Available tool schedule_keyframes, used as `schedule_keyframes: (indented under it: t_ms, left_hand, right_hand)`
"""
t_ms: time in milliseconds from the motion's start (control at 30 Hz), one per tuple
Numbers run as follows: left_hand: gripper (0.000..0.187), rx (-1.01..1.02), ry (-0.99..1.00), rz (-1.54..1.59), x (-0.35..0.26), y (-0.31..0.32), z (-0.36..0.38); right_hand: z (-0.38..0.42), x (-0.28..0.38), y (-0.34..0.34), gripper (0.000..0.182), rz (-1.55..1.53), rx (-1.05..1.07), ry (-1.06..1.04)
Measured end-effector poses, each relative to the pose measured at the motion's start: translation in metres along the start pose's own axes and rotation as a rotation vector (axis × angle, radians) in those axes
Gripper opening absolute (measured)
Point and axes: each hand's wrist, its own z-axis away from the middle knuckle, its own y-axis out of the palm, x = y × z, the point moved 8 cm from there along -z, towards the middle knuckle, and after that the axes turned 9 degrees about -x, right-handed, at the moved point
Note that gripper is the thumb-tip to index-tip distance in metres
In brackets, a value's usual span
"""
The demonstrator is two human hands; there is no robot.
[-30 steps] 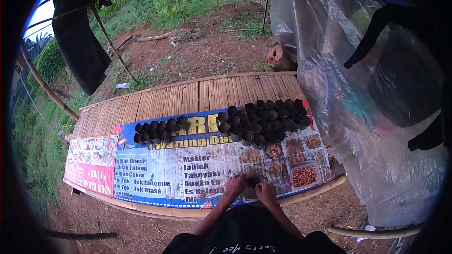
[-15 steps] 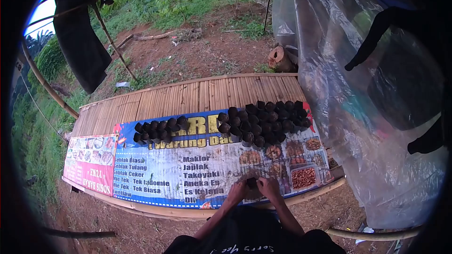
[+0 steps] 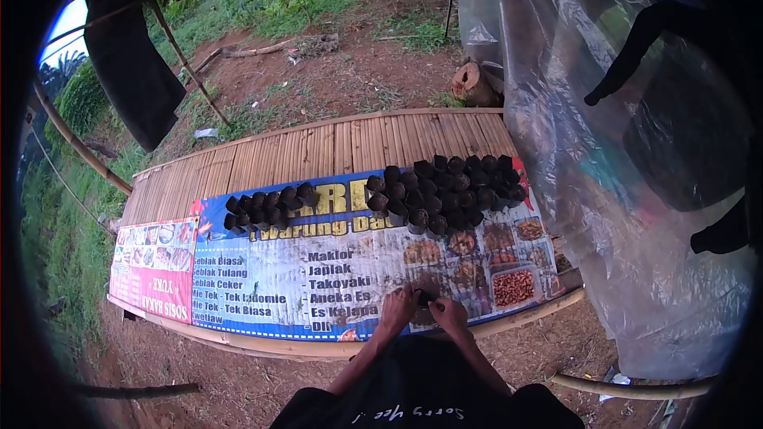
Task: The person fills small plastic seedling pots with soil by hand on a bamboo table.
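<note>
A: How are the hands of the person?

B: The left hand (image 3: pixel 396 310) has its fingers closed on a small black plastic pot (image 3: pixel 424 299), near the front edge. The right hand (image 3: pixel 451 318) is at the other side of this pot with fingers bent; whether they grip or only touch, one cannot tell.

A: And what lies under them?

B: A printed blue and white plastic banner (image 3: pixel 270 250), with brown dirt around the hands.

A: How far is the work, do you think?

B: Farther back, a big cluster of black pots (image 3: pixel 445 191) stands close together, and a smaller cluster of black pots (image 3: pixel 266 205) is well apart at left. These seem put in place; the one at the hands is not among them. If they are filled, and how many are left, the view does not show.

A: What is beyond?

B: The bare slats of a brown bamboo table (image 3: pixel 334 147), then a hollow brown log (image 3: pixel 469 83) on the ground.
</note>
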Motion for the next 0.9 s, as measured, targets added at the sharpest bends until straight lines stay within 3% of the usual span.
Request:
schedule_keyframes:
  t_ms: [167, 267, 333, 433, 533, 633, 900]
  left_hand:
    - [0.034, 0.103, -0.201, -0.015, 0.012, 0.01, 0.014]
    - [0.032, 0.109, -0.162, -0.006, 0.017, 0.014, 0.016]
    - [0.029, 0.102, -0.145, -0.008, 0.023, 0.017, 0.016]
    - [0.024, 0.095, -0.117, -0.003, 0.026, 0.021, 0.017]
    - [0.02, 0.08, -0.087, 0.007, 0.024, 0.019, 0.014]
    - [0.017, 0.062, -0.068, 0.019, 0.014, 0.012, 0.01]
    - [0.016, 0.126, -0.029, -0.011, 0.014, 0.011, -0.012]
  right_hand:
    - [-0.012, 0.013, -0.018, 0.043, 0.075, 0.019, 0.02]
    - [-0.021, 0.008, -0.01, 0.043, 0.143, 0.116, 0.039]
    - [-0.028, 0.008, -0.003, 0.038, 0.146, 0.036, -0.129]
    - [-0.033, 0.023, -0.006, 0.034, 0.059, 0.091, -0.251]
    - [-0.032, 0.04, -0.014, 0.03, 0.089, 0.187, -0.267]
    - [-0.03, 0.04, -0.012, 0.025, 0.152, 0.126, -0.343]
    - [-0.026, 0.031, -0.011, 0.022, 0.106, 0.16, -0.195]
